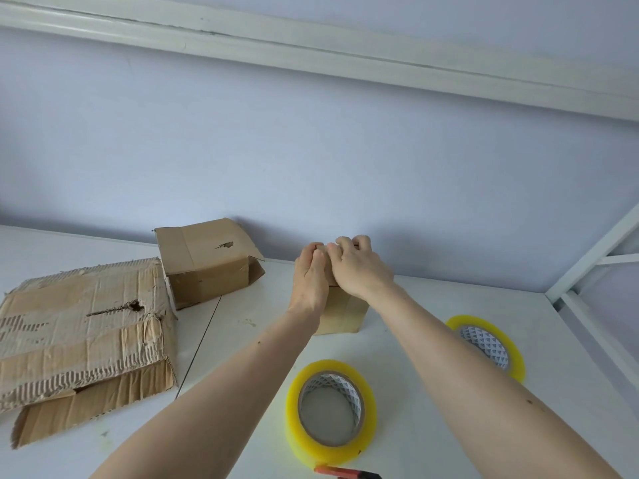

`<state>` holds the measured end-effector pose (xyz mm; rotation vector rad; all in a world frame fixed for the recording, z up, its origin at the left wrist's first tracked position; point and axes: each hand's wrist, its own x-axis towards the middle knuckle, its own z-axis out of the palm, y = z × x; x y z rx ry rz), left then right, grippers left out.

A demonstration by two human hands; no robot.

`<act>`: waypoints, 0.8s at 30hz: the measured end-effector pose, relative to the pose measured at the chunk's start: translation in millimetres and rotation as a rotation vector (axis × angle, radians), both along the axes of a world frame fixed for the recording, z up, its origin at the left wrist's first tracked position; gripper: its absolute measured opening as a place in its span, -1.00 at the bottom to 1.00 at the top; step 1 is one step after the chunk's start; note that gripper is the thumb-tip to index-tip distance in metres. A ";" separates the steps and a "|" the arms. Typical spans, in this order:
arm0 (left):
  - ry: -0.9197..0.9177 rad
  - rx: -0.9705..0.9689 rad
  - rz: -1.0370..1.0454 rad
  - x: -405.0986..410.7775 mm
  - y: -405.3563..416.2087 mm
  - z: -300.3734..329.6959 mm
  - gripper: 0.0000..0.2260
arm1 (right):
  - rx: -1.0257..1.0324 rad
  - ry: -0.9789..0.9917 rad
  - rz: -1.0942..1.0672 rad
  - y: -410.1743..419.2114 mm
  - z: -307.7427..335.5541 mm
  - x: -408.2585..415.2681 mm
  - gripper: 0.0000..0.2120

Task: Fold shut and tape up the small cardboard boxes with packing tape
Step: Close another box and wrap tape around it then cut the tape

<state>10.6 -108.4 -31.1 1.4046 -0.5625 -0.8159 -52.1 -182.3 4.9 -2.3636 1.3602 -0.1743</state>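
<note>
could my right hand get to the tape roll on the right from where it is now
Probably yes. The right hand now grips the small box with the left hand, so it must let go first. The right-side tape roll lies flat beside that forearm, with nothing between them.

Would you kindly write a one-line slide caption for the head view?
Both hands, left and right, press down on a small cardboard box, two yellow tape rolls nearby.
</note>
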 end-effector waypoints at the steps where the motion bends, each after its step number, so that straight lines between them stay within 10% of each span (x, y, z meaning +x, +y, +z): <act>1: 0.003 -0.002 0.005 0.6 0.2 -0.7 -0.69 | -0.005 -0.024 0.028 2.4 0.7 -3.7 -0.54; 17: -0.028 0.030 -0.117 9.6 4.4 19.4 -0.61 | -0.115 -0.533 0.160 20.6 -20.5 -46.6 -0.63; 24: -0.032 0.080 -0.142 17.0 12.6 -3.8 -0.43 | -0.049 -0.121 0.032 -4.9 9.4 -1.4 -0.40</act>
